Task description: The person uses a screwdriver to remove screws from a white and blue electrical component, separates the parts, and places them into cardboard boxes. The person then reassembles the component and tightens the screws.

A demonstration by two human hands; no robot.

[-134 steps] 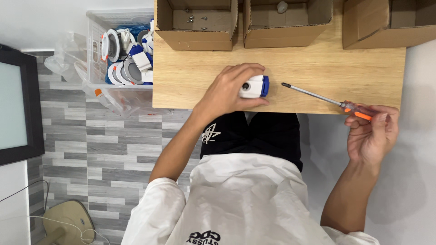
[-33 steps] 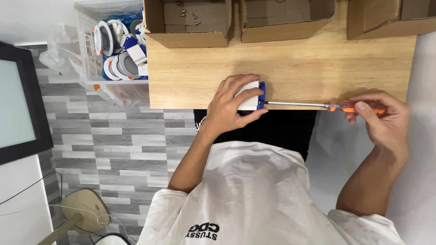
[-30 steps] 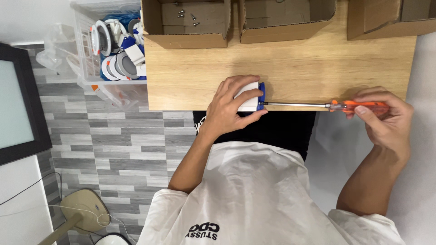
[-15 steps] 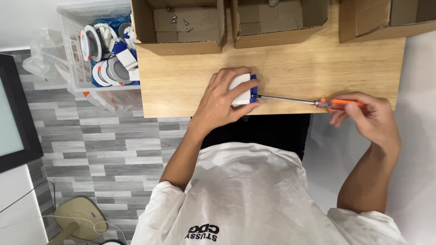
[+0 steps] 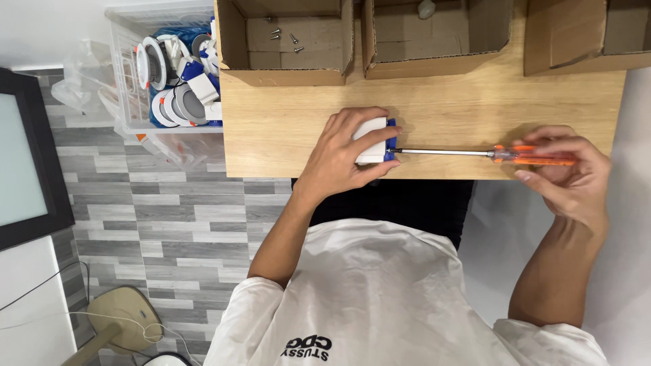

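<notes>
Fingers of the left hand [image 5: 339, 159] wrap the white box [image 5: 370, 140] mid-frame on the table [image 5: 285, 129], while the right hand [image 5: 566, 179] grips the screwdriver [image 5: 475, 154] touching its blue end.

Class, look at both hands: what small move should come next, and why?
Probably turn the screwdriver with the right hand: its tip already meets the blue end of the white box, which the left hand pins to the table.

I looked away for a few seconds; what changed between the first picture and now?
The right hand swung the screwdriver level and brought its tip to the blue end of the small white box. The left hand still holds that box on the wooden table. The cardboard boxes stayed put.
</notes>
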